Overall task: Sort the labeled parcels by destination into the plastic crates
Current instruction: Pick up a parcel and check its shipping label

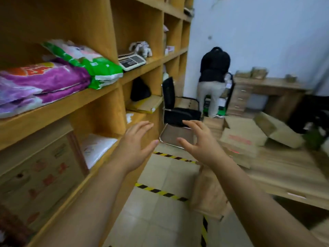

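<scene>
Yellow wooden shelving [114, 90] fills the left of the frame; both hands are raised at centre, holding nothing. The left hand [137, 145] and right hand [197, 141] have fingers spread, palms facing. A white soft-pack parcel [97, 148] lies in a lower-left cubby: probably light, floppy, slippery film, best gripped at both ends. No plastic crates are clearly visible.

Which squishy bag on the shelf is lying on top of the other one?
The green and white bag. It rests on the purple bag, which lies flat on the shelf.
</scene>
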